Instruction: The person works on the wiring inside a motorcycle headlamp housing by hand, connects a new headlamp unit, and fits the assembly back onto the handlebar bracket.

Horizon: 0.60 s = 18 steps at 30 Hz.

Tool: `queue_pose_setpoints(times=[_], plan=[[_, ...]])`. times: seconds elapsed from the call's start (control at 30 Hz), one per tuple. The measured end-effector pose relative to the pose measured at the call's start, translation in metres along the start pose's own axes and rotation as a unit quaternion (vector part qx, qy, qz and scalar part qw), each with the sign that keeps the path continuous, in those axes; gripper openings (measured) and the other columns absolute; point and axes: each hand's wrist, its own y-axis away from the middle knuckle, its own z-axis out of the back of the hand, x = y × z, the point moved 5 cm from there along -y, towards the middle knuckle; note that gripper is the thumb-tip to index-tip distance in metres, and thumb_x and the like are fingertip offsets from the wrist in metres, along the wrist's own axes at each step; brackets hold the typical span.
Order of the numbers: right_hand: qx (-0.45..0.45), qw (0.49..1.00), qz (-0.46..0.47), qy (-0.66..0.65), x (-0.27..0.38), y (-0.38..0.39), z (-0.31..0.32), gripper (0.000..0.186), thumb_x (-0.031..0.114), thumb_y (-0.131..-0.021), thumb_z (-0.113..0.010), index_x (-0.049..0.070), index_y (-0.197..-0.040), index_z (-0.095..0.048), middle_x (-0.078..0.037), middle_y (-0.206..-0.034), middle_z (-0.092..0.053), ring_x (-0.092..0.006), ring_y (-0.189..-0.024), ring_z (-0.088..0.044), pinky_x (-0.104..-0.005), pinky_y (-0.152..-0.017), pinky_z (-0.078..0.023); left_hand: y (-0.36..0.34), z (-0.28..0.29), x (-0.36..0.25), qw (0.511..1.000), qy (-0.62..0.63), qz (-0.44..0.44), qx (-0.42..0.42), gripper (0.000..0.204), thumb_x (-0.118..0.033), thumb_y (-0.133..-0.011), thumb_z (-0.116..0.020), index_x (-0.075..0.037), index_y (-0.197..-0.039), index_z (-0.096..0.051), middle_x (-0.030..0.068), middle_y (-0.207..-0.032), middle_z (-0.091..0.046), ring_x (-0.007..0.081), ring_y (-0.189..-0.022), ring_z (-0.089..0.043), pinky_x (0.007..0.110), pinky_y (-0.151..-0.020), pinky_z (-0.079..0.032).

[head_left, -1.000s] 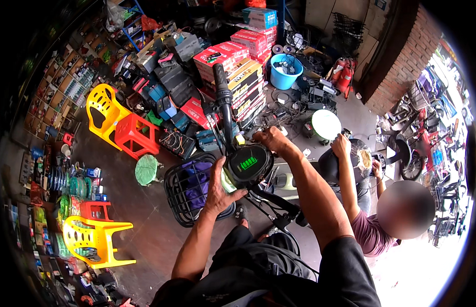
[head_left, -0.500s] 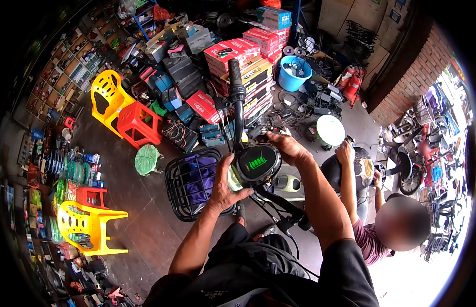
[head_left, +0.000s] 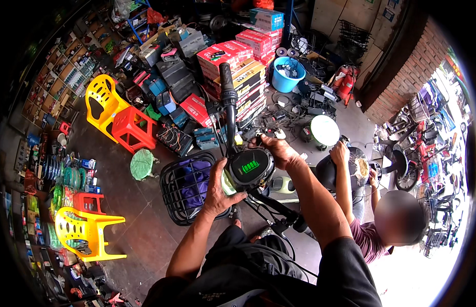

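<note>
A round black display housing (head_left: 251, 166) with lit green bars sits at the middle of an electric bike's handlebar (head_left: 230, 110). My left hand (head_left: 217, 193) grips its left side, thumb along the near edge and fingers against a pale yellow-green part below. On the far right side my right hand (head_left: 280, 152) is closed against the same housing, its fingertips beside a small dark piece at the far edge. The undersides of both grips are hidden. A black wire basket (head_left: 171, 192) with a purple cloth (head_left: 193, 181) in it hangs just left of my left hand.
A co-worker (head_left: 368, 240) leans over a dark seat (head_left: 327, 171) at the right. Yellow chairs (head_left: 102, 100), a red stool (head_left: 133, 130) and a green-topped stool (head_left: 142, 165) stand left. Stacked boxes (head_left: 225, 53), a blue tub (head_left: 288, 74) and a white-topped stool (head_left: 325, 130) are beyond.
The whole scene has shifted slightly left in view. Both hands keep their places on the display housing, with the right fingers slightly farther over its far edge.
</note>
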Motion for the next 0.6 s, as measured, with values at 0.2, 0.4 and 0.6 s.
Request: queue_pose_setpoints(times=[0.2,0.4,0.6], plan=[[-0.064,0.998,0.010,-0.002,0.002,0.001,-0.004,0.037,0.031,-0.094,-0.064,-0.002,-0.111,-0.063,-0.013,-0.103,-0.068,-0.0232,-0.092,-0.067,-0.0370,-0.085,-0.054,-0.001,0.003,-0.003,1.000,-0.022,-0.011,-0.003,0.107,-0.040,-0.064,-0.086,-0.002,-0.146,-0.028,0.0226,-0.141,-0.036,0.0388,-0.130,-0.039,0.046,-0.110,-0.032],[-0.100,0.995,0.024,0.011,0.004,0.003,-0.007,0.036,0.029,-0.089,-0.071,-0.003,-0.107,-0.065,-0.012,-0.098,-0.070,-0.0219,-0.082,-0.068,-0.0366,-0.074,-0.057,-0.002,0.003,-0.006,0.998,-0.056,-0.033,0.006,0.107,-0.038,-0.067,-0.083,-0.001,-0.148,-0.024,0.0223,-0.145,-0.033,0.0350,-0.134,-0.036,0.042,-0.112,-0.031],[-0.138,0.986,0.072,0.059,0.006,-0.001,-0.002,0.036,0.027,-0.089,-0.072,-0.007,-0.099,-0.068,-0.010,-0.088,-0.069,-0.0173,-0.071,-0.065,-0.0324,-0.062,-0.055,-0.002,0.001,-0.007,0.998,-0.060,-0.025,0.005,0.107,-0.037,-0.066,-0.083,-0.003,-0.149,-0.024,0.0218,-0.145,-0.033,0.0351,-0.134,-0.037,0.042,-0.111,-0.031]])
